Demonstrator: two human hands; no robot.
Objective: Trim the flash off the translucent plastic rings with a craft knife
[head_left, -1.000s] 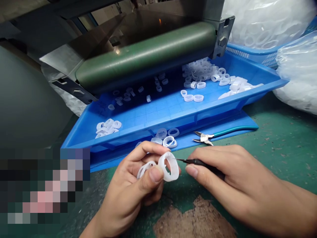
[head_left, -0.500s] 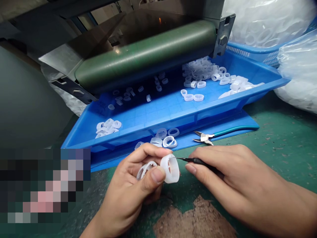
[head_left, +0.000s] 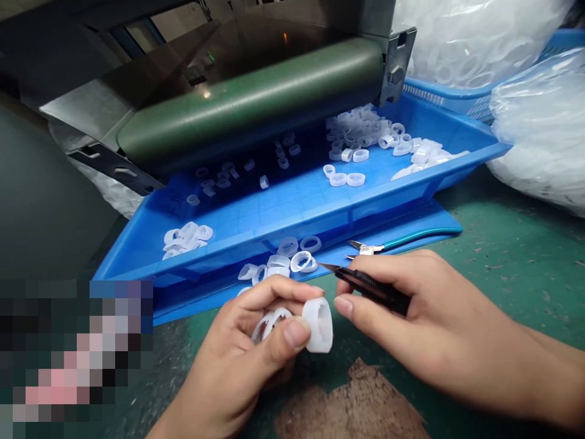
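Between thumb and fingertips, my left hand (head_left: 247,353) pinches a translucent white plastic ring (head_left: 317,326), its opening turned to the right. More rings (head_left: 270,323) of the same kind are tucked in the palm behind the thumb. My right hand (head_left: 402,323) grips a black craft knife (head_left: 372,286), its thin blade pointing up and left. The blade tip is apart from the pinched ring, a little above it. Several loose rings (head_left: 289,259) lie just beyond my left hand, in front of the blue tray (head_left: 256,236).
Teal-handled side cutters (head_left: 411,238) lie on a blue sheet beyond my right hand. A green conveyor roller (head_left: 256,97) overhangs the tray, which holds scattered and heaped rings (head_left: 361,131). Plastic bags (head_left: 543,128) and a blue basket (head_left: 450,97) stand at right. The green tabletop has a worn brown patch (head_left: 351,405).
The knife tip has moved off the ring's rim, and more of the knife's body shows. The pinched ring sits slightly lower and is turned a little. The whole view has shifted slightly.
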